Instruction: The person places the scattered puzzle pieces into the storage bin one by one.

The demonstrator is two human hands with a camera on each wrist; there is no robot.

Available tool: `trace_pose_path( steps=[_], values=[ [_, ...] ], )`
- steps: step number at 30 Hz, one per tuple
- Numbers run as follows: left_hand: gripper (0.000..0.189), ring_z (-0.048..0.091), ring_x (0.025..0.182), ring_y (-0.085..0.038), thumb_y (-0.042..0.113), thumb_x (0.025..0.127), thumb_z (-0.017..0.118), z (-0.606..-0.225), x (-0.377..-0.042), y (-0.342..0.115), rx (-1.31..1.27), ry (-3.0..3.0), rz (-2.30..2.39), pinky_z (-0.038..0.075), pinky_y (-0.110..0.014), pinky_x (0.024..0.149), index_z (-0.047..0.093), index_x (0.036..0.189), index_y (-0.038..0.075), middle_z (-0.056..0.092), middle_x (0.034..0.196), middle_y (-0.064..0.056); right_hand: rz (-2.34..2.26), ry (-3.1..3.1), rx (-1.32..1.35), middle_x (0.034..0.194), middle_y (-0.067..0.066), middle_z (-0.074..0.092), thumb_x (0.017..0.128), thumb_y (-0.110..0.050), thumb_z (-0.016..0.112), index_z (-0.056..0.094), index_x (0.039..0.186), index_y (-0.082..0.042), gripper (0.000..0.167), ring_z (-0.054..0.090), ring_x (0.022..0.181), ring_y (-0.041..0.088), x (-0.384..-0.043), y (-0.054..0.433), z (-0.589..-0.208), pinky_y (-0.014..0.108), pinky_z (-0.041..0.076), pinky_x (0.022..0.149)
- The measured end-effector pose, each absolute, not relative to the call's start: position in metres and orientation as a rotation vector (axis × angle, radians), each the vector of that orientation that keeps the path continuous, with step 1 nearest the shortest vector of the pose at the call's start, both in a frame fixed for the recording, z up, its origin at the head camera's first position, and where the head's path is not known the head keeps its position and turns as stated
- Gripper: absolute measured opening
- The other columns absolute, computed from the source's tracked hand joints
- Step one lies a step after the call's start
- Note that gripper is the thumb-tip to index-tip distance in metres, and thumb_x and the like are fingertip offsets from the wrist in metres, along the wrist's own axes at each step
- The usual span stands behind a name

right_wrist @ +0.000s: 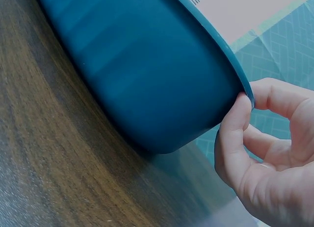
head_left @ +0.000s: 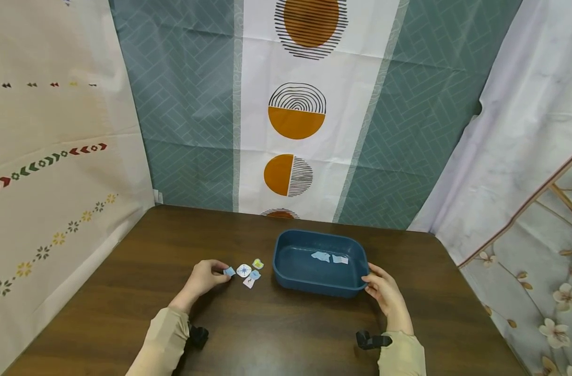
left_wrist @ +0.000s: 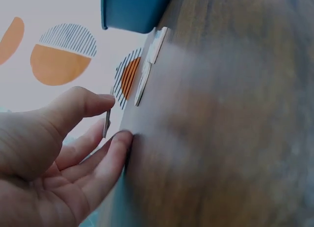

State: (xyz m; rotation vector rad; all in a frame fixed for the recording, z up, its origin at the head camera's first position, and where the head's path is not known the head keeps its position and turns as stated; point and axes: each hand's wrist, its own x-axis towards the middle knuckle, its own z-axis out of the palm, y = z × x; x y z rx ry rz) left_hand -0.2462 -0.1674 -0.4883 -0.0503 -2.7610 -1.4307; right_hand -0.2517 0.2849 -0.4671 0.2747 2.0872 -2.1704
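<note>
My left hand pinches a small flat light-blue piece between thumb and fingers, just left of a little group of pieces. In the left wrist view the piece is seen edge-on, thin and stiff. Beside it on the table lie a round white piece with a blue compass star, a yellow-green piece, a blue piece and a white piece. My right hand grips the rim of a dark blue plastic bin at its right end, thumb outside.
Inside the bin lie two flat pieces, one pale blue and one blue and pink. The brown wooden table runs back to a patterned curtain. Cloths hang at both sides.
</note>
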Motion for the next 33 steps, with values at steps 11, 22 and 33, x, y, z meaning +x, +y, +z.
trace_pose_path(
  steps=[11, 22, 33],
  values=[
    [0.028, 0.070, 0.087, -0.023, 0.002, 0.081, 0.074, -0.495, -0.253, -0.173, -0.071, -2.694, -1.674, 0.055, -0.028, 0.072, 0.069, 0.105, -0.010, 0.070, 0.101, -0.021, -2.206, 2.062, 0.282, 0.081, -0.012, 0.060, 0.090, 0.000, 0.054, 0.028, 0.150, 0.006, 0.066, 0.053, 0.066, 0.002, -0.252, 0.287, -0.466, 0.017, 0.048, 0.066],
    [0.040, 0.065, 0.087, -0.008, 0.008, 0.084, 0.074, -0.502, -0.256, -0.179, -0.038, -2.628, -1.906, 0.051, -0.019, 0.074, 0.065, 0.117, -0.011, 0.070, 0.110, -0.019, -2.217, 2.042, 0.302, 0.087, -0.008, 0.062, 0.090, 0.001, 0.054, 0.028, 0.150, 0.004, 0.066, 0.054, 0.067, 0.003, -0.252, 0.288, -0.469, 0.018, 0.048, 0.067],
    [0.045, 0.062, 0.087, -0.004, 0.002, 0.085, 0.070, -0.511, -0.256, -0.186, -0.076, -2.510, -2.043, 0.051, -0.019, 0.075, 0.058, 0.126, -0.013, 0.068, 0.110, -0.016, -2.215, 2.032, 0.280, 0.085, -0.009, 0.061, 0.089, 0.001, 0.054, 0.027, 0.150, 0.005, 0.067, 0.053, 0.067, 0.003, -0.253, 0.286, -0.467, 0.017, 0.047, 0.066]
  ],
)
